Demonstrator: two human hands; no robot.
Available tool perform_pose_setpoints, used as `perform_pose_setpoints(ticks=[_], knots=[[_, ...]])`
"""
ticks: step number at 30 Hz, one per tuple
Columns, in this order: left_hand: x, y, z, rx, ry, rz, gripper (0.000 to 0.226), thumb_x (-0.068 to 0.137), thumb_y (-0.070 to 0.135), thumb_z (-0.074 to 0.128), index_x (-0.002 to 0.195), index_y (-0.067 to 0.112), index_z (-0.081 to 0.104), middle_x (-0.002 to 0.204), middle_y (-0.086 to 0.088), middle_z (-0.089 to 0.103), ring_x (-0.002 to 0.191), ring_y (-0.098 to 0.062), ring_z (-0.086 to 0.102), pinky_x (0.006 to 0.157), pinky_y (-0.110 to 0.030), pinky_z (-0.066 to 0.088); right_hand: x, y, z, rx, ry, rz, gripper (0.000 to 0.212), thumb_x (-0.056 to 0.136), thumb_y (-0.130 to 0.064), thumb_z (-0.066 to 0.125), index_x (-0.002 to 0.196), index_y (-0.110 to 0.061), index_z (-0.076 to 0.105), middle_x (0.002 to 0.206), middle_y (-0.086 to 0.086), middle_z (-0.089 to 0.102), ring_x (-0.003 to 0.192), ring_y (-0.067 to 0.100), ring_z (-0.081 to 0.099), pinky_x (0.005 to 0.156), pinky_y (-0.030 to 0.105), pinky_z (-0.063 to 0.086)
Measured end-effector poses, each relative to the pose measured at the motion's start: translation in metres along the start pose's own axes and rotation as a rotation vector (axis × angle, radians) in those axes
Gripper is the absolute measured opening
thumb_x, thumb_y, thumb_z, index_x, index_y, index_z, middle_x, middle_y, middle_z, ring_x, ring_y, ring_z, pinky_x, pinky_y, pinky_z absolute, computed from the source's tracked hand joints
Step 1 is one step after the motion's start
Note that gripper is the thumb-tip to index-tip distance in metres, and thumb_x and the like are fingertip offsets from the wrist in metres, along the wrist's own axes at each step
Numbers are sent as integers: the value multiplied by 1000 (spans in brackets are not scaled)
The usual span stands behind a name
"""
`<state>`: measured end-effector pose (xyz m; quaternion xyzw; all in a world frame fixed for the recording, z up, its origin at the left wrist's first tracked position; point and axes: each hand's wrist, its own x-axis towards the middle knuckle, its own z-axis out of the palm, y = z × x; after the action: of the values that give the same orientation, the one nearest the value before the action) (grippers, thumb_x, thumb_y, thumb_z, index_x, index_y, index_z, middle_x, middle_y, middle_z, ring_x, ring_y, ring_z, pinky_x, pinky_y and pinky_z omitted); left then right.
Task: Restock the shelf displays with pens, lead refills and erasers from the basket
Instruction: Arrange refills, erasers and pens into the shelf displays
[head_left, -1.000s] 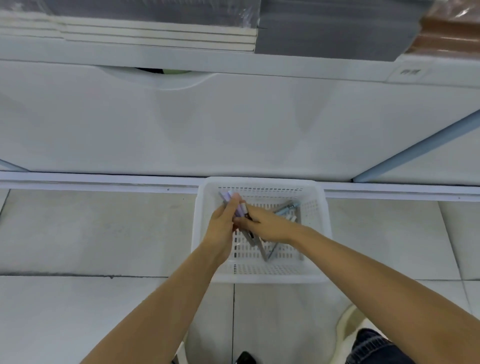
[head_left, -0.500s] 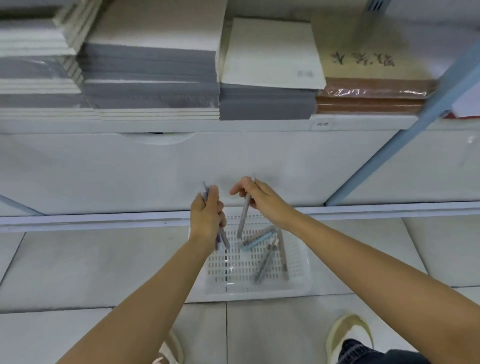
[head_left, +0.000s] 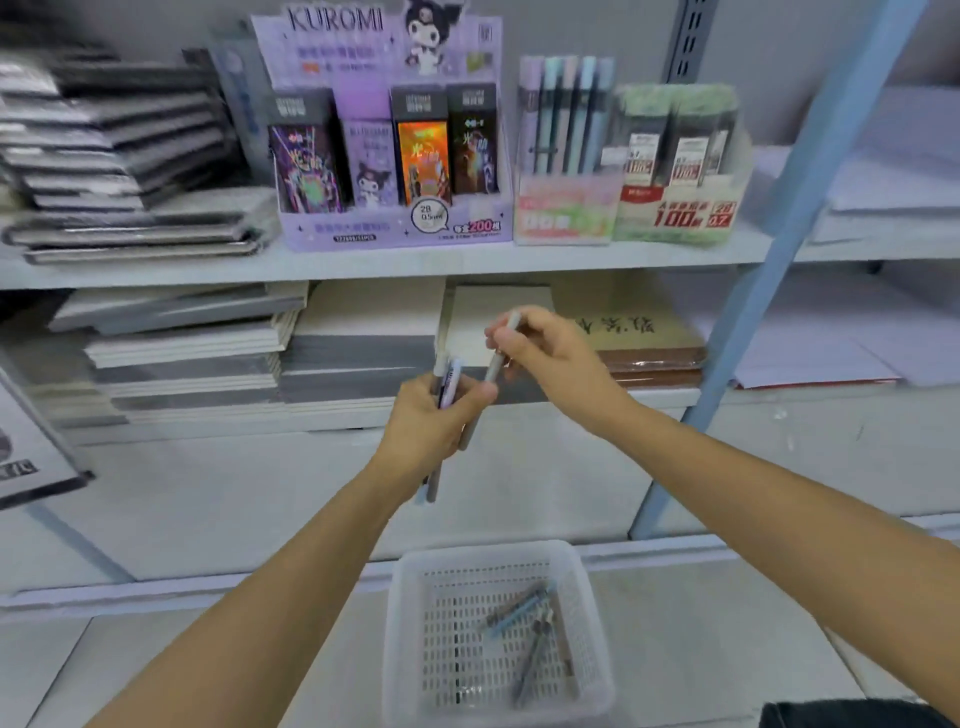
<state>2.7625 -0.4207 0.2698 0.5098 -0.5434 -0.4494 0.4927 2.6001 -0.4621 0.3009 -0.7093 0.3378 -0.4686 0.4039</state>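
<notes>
A slim grey pen (head_left: 493, 366), tilted, is pinched in the right grip (head_left: 545, 353), just beside the left grip (head_left: 428, 426), which clasps a small bundle of pens (head_left: 451, 375). Below both, a white basket (head_left: 402, 649) holds several loose pens (head_left: 522, 613); above, a display box (head_left: 566, 221) holds pastel pens (head_left: 569, 114) upright.

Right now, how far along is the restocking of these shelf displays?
Done: the pen display on the shelf holds a row of pens, though how many are new is unclear. In hand: the left hand grips a bunch of pens, the right hand pinches a single pen. Left: several loose pens lie in the basket, and none held are shelved yet.
</notes>
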Motion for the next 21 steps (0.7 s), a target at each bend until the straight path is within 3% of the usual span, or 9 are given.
perform_pose_setpoints(ticks=[3, 6, 10, 15, 21], knots=[[9, 46, 1, -143, -69, 57, 11, 97, 21, 56, 89, 14, 59, 49, 10, 40, 40, -7, 31, 39, -20, 29, 20, -53, -27, -63, 49, -128, 14, 98, -8, 52, 104, -2, 62, 86, 6, 64, 76, 17, 63, 69, 27, 54], [24, 91, 4, -351, -55, 50, 17, 97, 9, 38, 94, 13, 55, 56, 4, 37, 40, -8, 28, 38, -20, 27, 41, -107, -58, -94, 110, -254, 16, 99, -9, 49, 107, 1, 59, 89, 12, 67, 78, 17, 67, 68, 26, 58], [40, 132, 4, -377, -72, 136, 8, 102, 14, 44, 97, 11, 49, 63, 2, 48, 46, -9, 38, 43, -21, 35, 69, -158, -93, -146, 273, -342, 13, 99, -13, 51, 102, -2, 58, 87, 16, 67, 78, 22, 70, 68, 30, 59], [54, 154, -2, -345, -104, 253, 21, 103, 26, 43, 93, 9, 50, 62, 1, 53, 51, -11, 48, 50, -21, 45, 104, -171, -121, -280, 389, -314, 11, 98, -11, 52, 99, -1, 58, 91, 23, 68, 80, 27, 71, 69, 30, 59], [72, 161, 0, -270, -123, 298, 25, 103, 30, 42, 94, 11, 55, 58, 1, 55, 50, -17, 55, 53, -29, 53, 123, -147, -118, -422, 259, -185, 13, 97, -10, 55, 98, 2, 61, 89, 15, 70, 78, 19, 72, 68, 26, 59]])
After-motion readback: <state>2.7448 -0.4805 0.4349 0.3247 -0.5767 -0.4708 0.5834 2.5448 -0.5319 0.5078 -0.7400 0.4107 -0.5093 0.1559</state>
